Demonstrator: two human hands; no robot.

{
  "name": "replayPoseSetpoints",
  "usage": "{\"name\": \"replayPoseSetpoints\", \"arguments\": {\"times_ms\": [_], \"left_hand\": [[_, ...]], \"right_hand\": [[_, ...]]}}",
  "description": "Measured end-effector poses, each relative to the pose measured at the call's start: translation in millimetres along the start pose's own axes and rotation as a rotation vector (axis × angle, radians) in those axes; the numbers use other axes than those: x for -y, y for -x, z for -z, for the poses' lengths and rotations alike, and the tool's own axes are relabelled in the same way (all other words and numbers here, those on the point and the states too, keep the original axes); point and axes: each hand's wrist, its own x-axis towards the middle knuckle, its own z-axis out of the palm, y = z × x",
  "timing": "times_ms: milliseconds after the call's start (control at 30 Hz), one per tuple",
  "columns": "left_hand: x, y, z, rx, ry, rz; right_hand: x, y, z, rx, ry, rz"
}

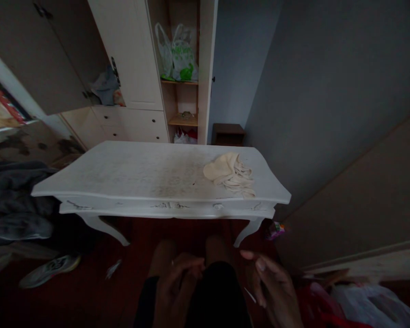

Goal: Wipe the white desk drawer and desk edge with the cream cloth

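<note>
A white table [123, 173] with curved legs stands in front of me, its top smudged grey in the middle. On its right part lies a crumpled cream cloth [227, 171]. Below the table's front edge, over my lap, my left hand [179, 287] has its fingers curled together; whether they hold anything is too dark to tell. Farther right, my right hand [271, 284] is held with its fingers apart and nothing in them. Neither hand touches the table or the cloth.
Behind the table stands a white wardrobe [136, 59] with an open compartment holding plastic bags [182, 57]. Dark clothes [17, 200] and a shoe [51, 271] are at left. A grey wall [310, 100] rises at right, with plastic bags [372, 303] near the bottom corner.
</note>
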Motion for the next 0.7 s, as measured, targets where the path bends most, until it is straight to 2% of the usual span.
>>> {"name": "replayPoseSetpoints", "arguments": {"times_ms": [100, 200, 300, 367, 500, 600, 700], "left_hand": [[15.4, -34.5, -17.1, 0.003, 0.176, 0.194], [33.5, -63.3, -33.1, -0.039, 0.382, 0.389], [52.9, -86.5, -49.2, -0.049, 0.570, 0.448], [65.7, -100.4, -60.5, -0.053, 0.635, 0.472], [82.3, -121.2, -79.2, -0.017, 0.662, 0.548], [70.3, -122.8, -84.4, 0.048, 0.620, 0.548], [28.8, -107.8, -81.7, 0.225, 0.557, 0.434]], "right_hand": [[-2.3, -27.4, 10.7, -0.018, -0.005, 0.108], [7.2, -75.7, 25.0, -0.094, 0.061, 0.251], [25.2, -130.5, 39.8, -0.182, 0.219, 0.393], [36.7, -164.7, 50.1, -0.166, 0.331, 0.450], [47.4, -220.7, 71.3, -0.130, 0.476, 0.411], [45.7, -246.7, 84.1, -0.145, 0.501, 0.334], [42.5, -256.6, 91.1, -0.171, 0.433, 0.279]]}}
